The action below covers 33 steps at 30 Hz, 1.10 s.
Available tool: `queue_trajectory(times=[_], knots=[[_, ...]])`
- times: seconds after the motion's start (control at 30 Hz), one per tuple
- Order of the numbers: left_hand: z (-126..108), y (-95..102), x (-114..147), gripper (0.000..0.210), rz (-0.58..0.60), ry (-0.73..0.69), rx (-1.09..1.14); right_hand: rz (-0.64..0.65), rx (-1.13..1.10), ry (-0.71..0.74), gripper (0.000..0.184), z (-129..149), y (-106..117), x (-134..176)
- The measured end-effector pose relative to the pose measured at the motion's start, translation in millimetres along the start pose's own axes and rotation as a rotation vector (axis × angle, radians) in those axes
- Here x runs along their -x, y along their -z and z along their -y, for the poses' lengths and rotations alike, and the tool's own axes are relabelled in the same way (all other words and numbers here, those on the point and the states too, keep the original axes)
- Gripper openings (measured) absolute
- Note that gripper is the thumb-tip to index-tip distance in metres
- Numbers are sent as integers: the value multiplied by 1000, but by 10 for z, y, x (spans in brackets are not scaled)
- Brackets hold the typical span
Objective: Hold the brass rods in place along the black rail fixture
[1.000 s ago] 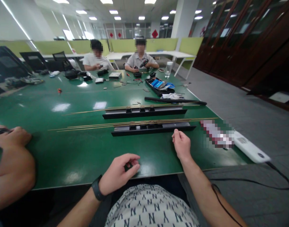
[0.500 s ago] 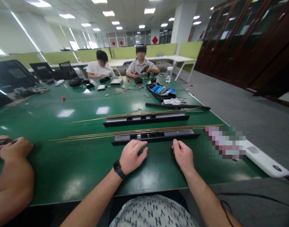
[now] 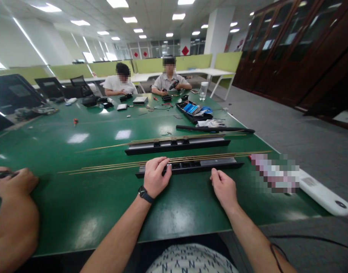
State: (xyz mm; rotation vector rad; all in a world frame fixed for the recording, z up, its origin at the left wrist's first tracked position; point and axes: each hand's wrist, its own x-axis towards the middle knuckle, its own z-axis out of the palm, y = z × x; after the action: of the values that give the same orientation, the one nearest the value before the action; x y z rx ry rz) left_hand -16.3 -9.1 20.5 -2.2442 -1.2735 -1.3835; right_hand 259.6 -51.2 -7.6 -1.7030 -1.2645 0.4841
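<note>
Centrally, the left hand (image 3: 157, 176) arches over the near black rail (image 3: 191, 169), fingertips at the thin brass-coloured rods (image 3: 208, 156); whether its grip closes on them cannot be told. The right hand (image 3: 223, 187) is just on the near side of the same rail, its grip drawn together, fingers curled. Rail and rods lie roughly along the near edge of the green table (image 3: 105, 204), toward its right edge. Beyond them lies a second black rail (image 3: 176, 147); a white device (image 3: 319, 191) occupies the near right corner.
</note>
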Motion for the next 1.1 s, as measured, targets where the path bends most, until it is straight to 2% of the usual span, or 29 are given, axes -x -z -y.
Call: queue_trajectory(times=[0.4,1.1], knots=[[72,-14,0,24,19,12,38,-42,-20,-39,56,-30,4,-27],[194,-8,23,23,57,75,39,-8,-77,-103,54,-27,16,-17]])
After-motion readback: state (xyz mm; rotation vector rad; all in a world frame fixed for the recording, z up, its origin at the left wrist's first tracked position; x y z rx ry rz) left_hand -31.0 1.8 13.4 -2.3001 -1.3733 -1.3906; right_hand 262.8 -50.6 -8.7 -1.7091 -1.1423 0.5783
